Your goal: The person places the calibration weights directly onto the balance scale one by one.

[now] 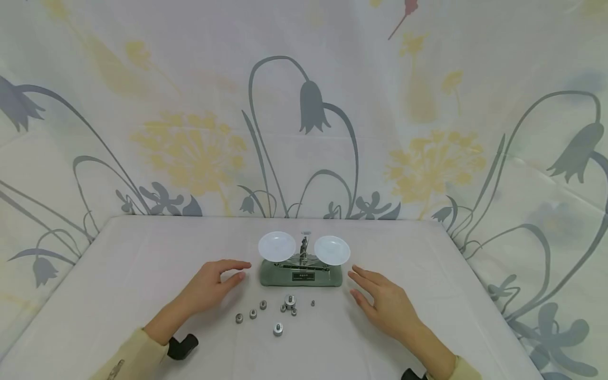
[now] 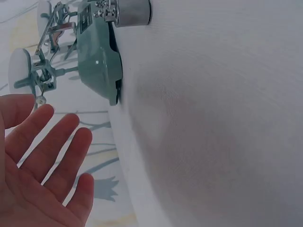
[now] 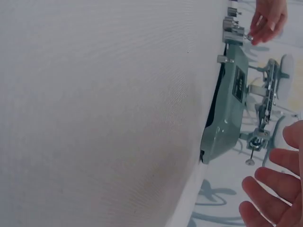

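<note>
A green balance scale (image 1: 301,276) stands on the white-covered table, with a white pan (image 1: 277,246) on its left and another white pan (image 1: 332,250) on its right. My left hand (image 1: 209,285) hovers just left of the base, fingers extended and nothing held. On the other side, my right hand (image 1: 382,301) is held apart from the scale, its fingers spread and loosely bent. Several metal weights lie in front of the base, among them a large weight (image 1: 290,301) and a nearer one (image 1: 277,329). The left wrist view shows the scale's green end (image 2: 98,56) beyond my fingers.
One tiny weight (image 1: 313,303) sits by itself to the right of the others. A white cloth covers the table (image 1: 214,348). Behind it hangs a flower-patterned curtain (image 1: 304,158), which also runs along both sides.
</note>
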Demonstrator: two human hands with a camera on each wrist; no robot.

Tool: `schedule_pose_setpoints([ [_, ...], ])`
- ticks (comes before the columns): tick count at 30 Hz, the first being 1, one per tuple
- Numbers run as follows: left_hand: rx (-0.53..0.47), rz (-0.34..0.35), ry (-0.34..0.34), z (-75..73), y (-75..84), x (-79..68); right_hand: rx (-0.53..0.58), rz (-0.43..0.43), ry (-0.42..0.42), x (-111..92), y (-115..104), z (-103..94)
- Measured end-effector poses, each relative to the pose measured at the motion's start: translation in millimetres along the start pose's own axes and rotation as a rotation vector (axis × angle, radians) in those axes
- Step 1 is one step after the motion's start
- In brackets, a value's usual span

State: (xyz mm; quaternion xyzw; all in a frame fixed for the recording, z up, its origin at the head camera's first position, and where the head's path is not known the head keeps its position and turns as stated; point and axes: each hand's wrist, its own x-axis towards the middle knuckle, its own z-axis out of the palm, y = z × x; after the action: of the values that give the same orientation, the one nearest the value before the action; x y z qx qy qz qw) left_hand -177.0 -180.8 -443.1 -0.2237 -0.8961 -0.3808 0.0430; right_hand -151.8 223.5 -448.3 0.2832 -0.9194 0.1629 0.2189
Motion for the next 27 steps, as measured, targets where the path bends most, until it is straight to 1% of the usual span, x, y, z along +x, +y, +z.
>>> schedule_pose_setpoints([
  [5, -0.066, -0.041, -0.032, 2.8, -7.6, 8.1, 0.053, 0.048, -0.037, 2.7, -2.3, 4.2],
  [10, -0.101, -0.086, -0.071, 5.2, -7.4, 14.4, 0.061, 0.082, -0.080, 3.8, -2.4, 8.3],
  [13, -0.107, -0.094, -0.080, 7.0, -6.4, 18.1, 0.074, 0.079, -0.090, 4.6, -2.0, 10.4],
  [15, -0.109, -0.084, -0.080, 8.3, -6.2, 20.8, 0.096, 0.073, -0.103, 5.6, -2.0, 11.1],
  [21, -0.132, -0.047, -0.078, 12.4, -8.9, 28.4, 0.203, 0.021, -0.204, 9.6, -0.9, 16.4],
  [23, -0.149, -0.051, -0.084, 14.2, -10.4, 31.3, 0.248, 0.004, -0.234, 11.0, -0.9, 18.4],
  [27, -0.187, -0.070, -0.101, 17.5, -13.3, 37.1, 0.361, 0.012, -0.275, 14.0, -2.4, 22.2],
])
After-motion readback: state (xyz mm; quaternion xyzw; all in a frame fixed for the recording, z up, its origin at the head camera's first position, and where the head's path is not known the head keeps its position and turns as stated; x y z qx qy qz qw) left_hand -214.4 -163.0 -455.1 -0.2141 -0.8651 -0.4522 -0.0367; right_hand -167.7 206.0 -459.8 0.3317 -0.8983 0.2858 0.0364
